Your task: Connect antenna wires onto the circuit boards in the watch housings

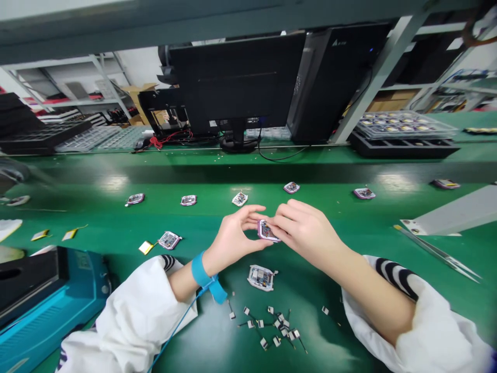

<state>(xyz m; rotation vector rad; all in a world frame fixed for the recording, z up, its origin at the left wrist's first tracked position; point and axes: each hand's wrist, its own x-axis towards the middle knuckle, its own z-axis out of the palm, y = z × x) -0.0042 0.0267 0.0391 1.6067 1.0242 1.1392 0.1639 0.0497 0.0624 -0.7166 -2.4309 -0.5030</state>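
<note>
Between thumb and fingers, my left hand [238, 233] grips a small purple-and-white watch-like case [266, 231] with a circuit board showing inside. My right hand [305, 225] is closed at the case's right side, its fingertips touching the board and rim. Its thumb is hidden, and any small part in its pinch cannot be made out. Just below both hands, a white case with a circuit board [261, 277] lies face up. Several tiny silver-and-white parts with short dark leads [284, 331] are scattered nearer to me. A blue wrist strap [201, 269] with a cord circles my left wrist.
Several similar cases [188, 200] lie in a row across the green bench [209, 223]. A yellow battery [146, 247] is wired to another case [169, 240]. Tweezers [438, 251] lie at right, a blue machine [83, 290] stands left, and a monitor [240, 83] stands behind.
</note>
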